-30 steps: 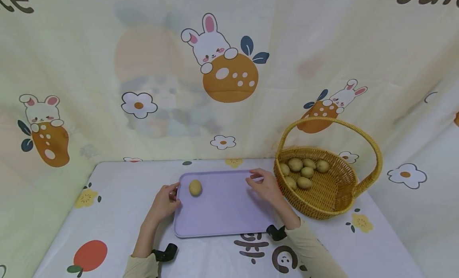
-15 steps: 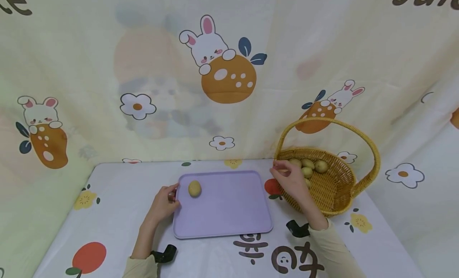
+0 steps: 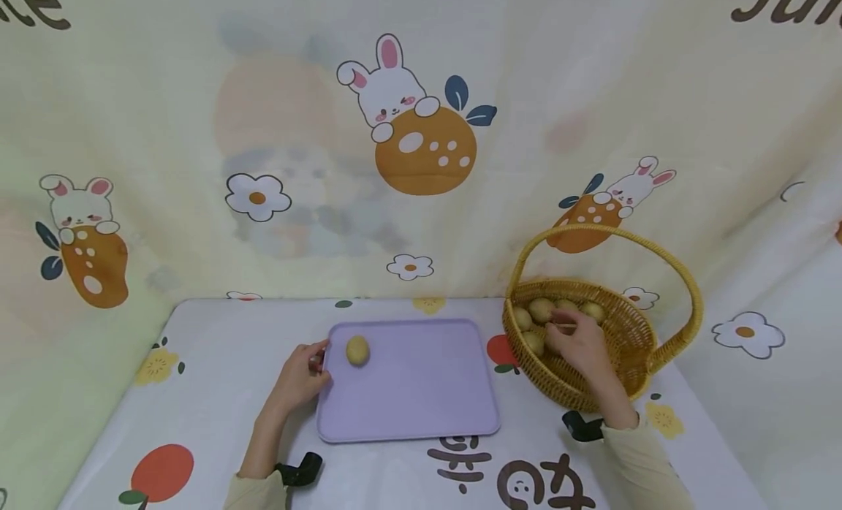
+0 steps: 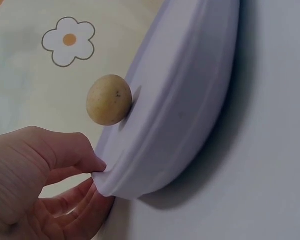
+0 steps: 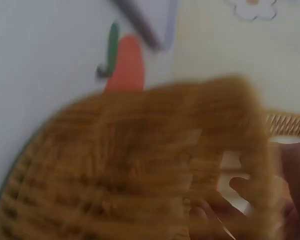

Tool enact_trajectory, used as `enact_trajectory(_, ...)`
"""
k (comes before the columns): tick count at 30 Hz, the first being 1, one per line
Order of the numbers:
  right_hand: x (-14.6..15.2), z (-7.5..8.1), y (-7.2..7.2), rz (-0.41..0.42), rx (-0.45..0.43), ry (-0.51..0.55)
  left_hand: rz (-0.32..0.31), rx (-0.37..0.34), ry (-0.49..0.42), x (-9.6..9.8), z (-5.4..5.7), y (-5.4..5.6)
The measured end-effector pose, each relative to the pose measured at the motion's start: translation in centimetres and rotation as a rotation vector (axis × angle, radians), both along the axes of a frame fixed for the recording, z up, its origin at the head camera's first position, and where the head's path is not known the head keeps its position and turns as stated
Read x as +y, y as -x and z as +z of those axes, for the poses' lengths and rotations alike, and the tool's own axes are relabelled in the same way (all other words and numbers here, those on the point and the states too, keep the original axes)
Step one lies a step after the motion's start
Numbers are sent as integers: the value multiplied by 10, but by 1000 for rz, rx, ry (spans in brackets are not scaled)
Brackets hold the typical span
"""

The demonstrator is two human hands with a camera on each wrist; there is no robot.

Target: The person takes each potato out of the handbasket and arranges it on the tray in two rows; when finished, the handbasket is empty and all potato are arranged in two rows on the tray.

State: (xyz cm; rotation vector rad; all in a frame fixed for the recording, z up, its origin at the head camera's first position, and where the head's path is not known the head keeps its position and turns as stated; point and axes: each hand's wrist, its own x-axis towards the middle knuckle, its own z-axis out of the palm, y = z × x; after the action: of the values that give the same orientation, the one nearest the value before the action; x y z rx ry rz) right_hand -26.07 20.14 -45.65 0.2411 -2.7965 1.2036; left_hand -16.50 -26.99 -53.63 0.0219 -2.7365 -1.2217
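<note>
My left hand (image 3: 299,378) pinches the left edge of a lilac tray (image 3: 414,393) between thumb and fingers. In the left wrist view, the thumb lies on the rim and the other fingers are below it. One small potato (image 3: 358,351) sits near the tray's back left corner. Inside a wicker basket (image 3: 542,387) on the right, my right hand (image 3: 582,345) reaches down over several potatoes (image 3: 541,310), its thumb and forefinger apart. It covers some of them. The right wrist view is blurred, and the basket's wall partly hides the fingers.
The basket's tall arched handle (image 3: 687,283) rises over its opening, with my right forearm passing in front of its base. A patterned cloth (image 3: 230,393) covers the table, and a printed curtain (image 3: 316,130) hangs behind it.
My right hand has moved right, from above the tray's right edge, over the basket's rim and down among the potatoes. My left hand, the tray and its potato stay put.
</note>
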Motion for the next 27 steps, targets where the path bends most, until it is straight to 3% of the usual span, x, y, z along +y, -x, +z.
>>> enact_trajectory(4, 19, -6, 0, -15, -26, -101, -2, -6, -11, 3, 2, 3)
enact_trajectory(8, 28, -14, 3, 0, -90, -133, 2, 10, -2, 2, 3, 2)
enact_trajectory(17, 35, -23, 7, 37, -114, -100, -18, 33, 0, -1, 4, 1)
enact_trajectory(27, 37, -28, 6, 16, -151, -69, 3, -7, 0, 0, -1, 1)
